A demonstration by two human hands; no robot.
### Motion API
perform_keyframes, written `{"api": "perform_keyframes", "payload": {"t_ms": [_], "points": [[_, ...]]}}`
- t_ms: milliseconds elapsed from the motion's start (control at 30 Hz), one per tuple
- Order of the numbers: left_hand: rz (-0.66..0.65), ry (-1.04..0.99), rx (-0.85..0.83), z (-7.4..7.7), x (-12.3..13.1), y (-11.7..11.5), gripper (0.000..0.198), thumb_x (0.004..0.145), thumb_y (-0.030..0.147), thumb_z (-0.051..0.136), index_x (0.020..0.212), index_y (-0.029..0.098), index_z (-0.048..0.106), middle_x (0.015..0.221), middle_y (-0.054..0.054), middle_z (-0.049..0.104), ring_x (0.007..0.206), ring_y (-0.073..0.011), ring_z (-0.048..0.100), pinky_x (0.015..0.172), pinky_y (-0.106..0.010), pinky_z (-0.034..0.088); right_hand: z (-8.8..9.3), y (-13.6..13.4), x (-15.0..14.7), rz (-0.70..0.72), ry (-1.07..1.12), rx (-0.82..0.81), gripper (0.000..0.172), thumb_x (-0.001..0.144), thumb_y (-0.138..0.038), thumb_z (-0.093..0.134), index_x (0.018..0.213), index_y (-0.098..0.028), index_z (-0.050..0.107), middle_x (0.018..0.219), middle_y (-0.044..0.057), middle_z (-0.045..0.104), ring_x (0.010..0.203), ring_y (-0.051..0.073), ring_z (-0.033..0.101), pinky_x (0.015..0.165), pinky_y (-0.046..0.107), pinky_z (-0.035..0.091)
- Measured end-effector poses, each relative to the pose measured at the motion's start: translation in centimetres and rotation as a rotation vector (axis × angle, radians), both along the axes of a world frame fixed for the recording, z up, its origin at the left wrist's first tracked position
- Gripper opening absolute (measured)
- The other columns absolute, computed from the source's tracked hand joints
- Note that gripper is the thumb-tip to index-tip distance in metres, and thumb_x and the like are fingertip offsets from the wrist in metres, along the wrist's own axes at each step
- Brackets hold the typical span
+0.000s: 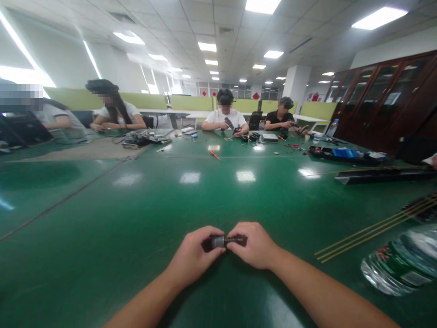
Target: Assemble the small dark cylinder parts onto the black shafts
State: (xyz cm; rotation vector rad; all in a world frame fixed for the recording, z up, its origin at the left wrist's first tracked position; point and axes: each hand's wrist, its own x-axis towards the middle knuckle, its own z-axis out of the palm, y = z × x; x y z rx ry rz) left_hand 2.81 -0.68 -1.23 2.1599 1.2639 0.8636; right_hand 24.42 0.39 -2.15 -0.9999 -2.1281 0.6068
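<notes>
Both hands hold a dark cylindrical part (218, 242) low over the green table (164, 205). A grey band circles its wider left section, and a thin, ridged shaft (235, 239) runs out to the right. My left hand (194, 255) has its thumb and fingers closed round the wide section. Pinched between the thumb and fingers of my right hand (255, 246) is the shaft end. My fingers cover both ends, so I cannot tell whether this is one piece or two joined ones.
A water bottle (403, 259) lies at the right beside thin yellowish rods (362, 232). Farther back are a black channel piece (382, 175), a tool tray (348, 155) and an orange screwdriver (214, 155). Several people sit along the far side, one holding a power drill (229, 123).
</notes>
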Motion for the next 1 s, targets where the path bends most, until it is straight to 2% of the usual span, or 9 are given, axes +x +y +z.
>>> {"api": "perform_keyframes", "payload": {"t_ms": [733, 1000], "points": [[0.019, -0.016, 0.013, -0.43, -0.19, 0.03, 0.021, 0.079, 0.025, 0.072, 0.1, 0.025, 0.07, 0.095, 0.002, 0.074, 0.089, -0.018, 0.068, 0.081, -0.029, 0.05, -0.58, 0.03, -0.12, -0.024, -0.004, 0.024, 0.01, 0.078, -0.022, 0.071, 0.088, -0.021, 0.072, 0.081, 0.0, 0.07, 0.073, 0.016, 0.063, 0.069, 0.025, 0.043], [0.016, -0.024, 0.075, -0.58, -0.23, -0.02, 0.019, 0.081, 0.026, 0.071, 0.1, 0.024, 0.069, 0.094, 0.0, 0.074, 0.086, -0.0183, 0.068, 0.079, -0.029, 0.051, -0.33, 0.07, -0.03, -0.032, 0.018, 0.022, 0.007, 0.079, -0.022, 0.072, 0.086, -0.02, 0.072, 0.08, 0.0, 0.07, 0.073, 0.015, 0.063, 0.068, 0.025, 0.043]]}}
